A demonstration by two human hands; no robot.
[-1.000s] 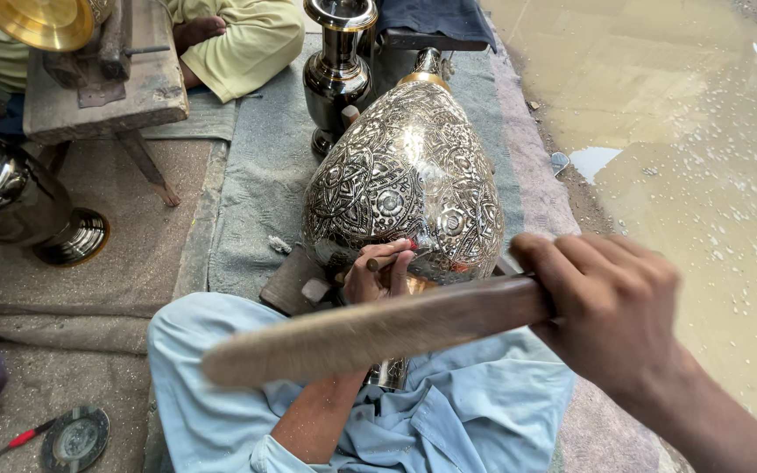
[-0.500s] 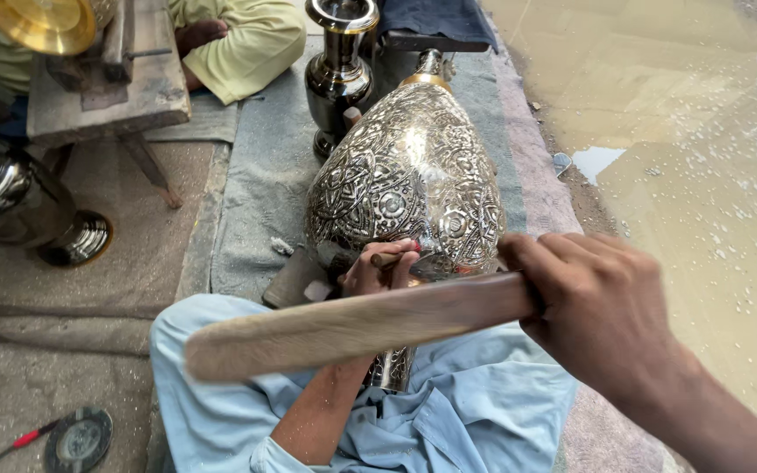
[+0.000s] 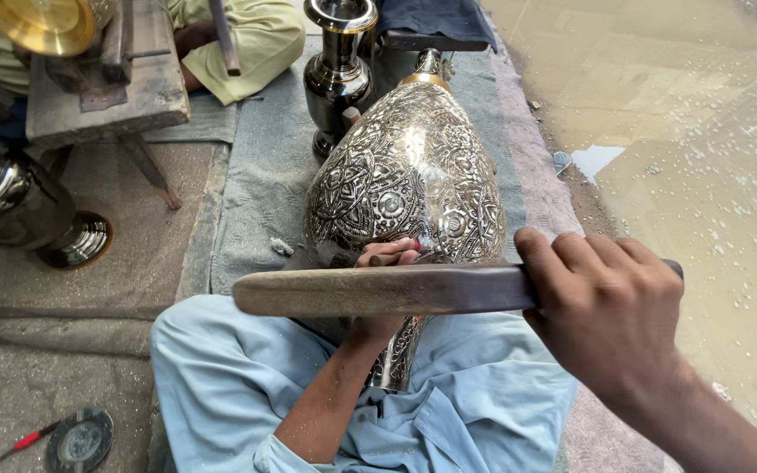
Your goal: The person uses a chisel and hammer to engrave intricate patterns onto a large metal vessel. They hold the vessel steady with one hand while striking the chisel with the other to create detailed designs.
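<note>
Head view looked down at a person who sat on the floor in light blue clothes (image 3: pixel 449 412). Nearest the camera, the right hand (image 3: pixel 611 324) was closed tight round one end of a long wooden mallet (image 3: pixel 378 290). That stick lay almost flat and pointed off to the left, right across the picture. Just past it and a bit lower, the left hand (image 3: pixel 387 263) had its fingers pinched round a small metal chisel (image 3: pixel 396 257). The tip of that tool seemed to touch the vase, though the exact spot was hard to see.

A big carved metal vase (image 3: pixel 405 188) lay on its side, with its thin end tucked into the lap and its fat body stretched away from the person. So its long way ran from near to far, and the stick crossed over it. The left hand was right up against the vase, while the right hand was off to the right side and closer to the camera.

Under the vase was a grey cloth (image 3: pixel 260 193). Further off stood a dark shiny vase (image 3: pixel 336 74), upright. On the left was a wooden bench (image 3: pixel 107 92) with a gold dish (image 3: pixel 32 22) beside it, and another person's yellow-green sleeve (image 3: pixel 256 44) showed behind. A round disc (image 3: pixel 79 441) lay on the floor by the near left corner. Muddy water (image 3: pixel 659 105) spread out on the right
</note>
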